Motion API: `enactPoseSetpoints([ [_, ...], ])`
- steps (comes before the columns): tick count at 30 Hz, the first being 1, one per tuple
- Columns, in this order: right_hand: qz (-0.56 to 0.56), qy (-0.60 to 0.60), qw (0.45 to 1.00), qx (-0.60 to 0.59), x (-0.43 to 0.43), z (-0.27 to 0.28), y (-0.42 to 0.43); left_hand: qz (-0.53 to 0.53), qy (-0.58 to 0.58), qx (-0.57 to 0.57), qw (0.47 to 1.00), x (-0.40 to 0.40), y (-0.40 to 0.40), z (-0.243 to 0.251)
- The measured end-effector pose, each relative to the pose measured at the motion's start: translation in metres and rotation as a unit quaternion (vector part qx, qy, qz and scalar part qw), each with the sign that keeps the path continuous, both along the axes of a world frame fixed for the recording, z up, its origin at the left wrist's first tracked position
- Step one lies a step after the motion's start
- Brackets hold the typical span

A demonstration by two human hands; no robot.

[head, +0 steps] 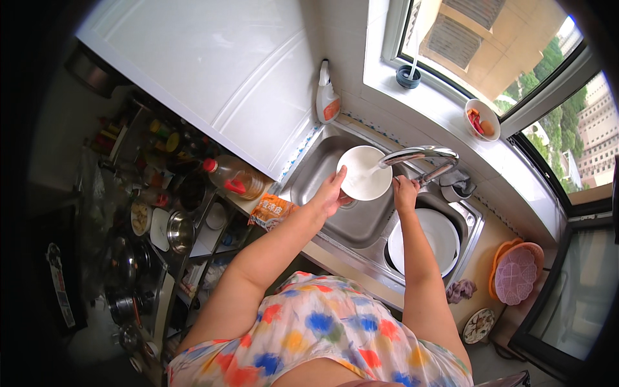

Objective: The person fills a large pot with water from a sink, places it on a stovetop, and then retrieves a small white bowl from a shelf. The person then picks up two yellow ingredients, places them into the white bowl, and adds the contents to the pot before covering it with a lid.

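A white bowl [361, 181] is in my left hand [331, 193], with the thumb over its rim, above the left basin of a stainless steel sink [372, 227]. Water runs into the bowl from a chrome faucet [425, 154]. My right hand [405, 191] is at the faucet's base, beside the bowl's right edge; the fingers are curled, and what they grip is partly hidden. Below my right forearm, a large white basin [437, 239] fills the right sink compartment.
A spray bottle [329, 99] stands behind the sink. An oil bottle [237, 176] and an orange food packet [273, 211] are at the left. On the windowsill is a bowl with red food pieces [481, 121]. Plastic baskets [517, 273] and a crumpled cloth [461, 291] lie at the right.
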State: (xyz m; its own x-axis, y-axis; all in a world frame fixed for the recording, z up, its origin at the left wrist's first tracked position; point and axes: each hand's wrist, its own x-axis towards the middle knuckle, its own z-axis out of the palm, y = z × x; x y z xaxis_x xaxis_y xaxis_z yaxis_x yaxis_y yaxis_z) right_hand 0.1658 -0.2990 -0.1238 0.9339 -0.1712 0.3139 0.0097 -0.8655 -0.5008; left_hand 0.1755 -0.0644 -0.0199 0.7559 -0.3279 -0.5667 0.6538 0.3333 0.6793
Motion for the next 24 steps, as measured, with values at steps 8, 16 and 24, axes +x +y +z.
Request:
enactPoseSetpoints([
  [8,0.006,0.017,1.000,0.022,-0.002,-0.001,-0.005,0.003,-0.001,0.002,1.000,-0.003,-0.004,0.010],
  [16,-0.038,0.063,0.952,0.296,0.012,-0.004,-0.010,-0.012,-0.009,-0.006,1.000,-0.007,0.000,0.003],
  [24,-0.151,-0.106,0.884,0.429,-0.089,0.024,0.012,-0.084,-0.012,0.006,0.996,-0.033,0.018,0.026],
])
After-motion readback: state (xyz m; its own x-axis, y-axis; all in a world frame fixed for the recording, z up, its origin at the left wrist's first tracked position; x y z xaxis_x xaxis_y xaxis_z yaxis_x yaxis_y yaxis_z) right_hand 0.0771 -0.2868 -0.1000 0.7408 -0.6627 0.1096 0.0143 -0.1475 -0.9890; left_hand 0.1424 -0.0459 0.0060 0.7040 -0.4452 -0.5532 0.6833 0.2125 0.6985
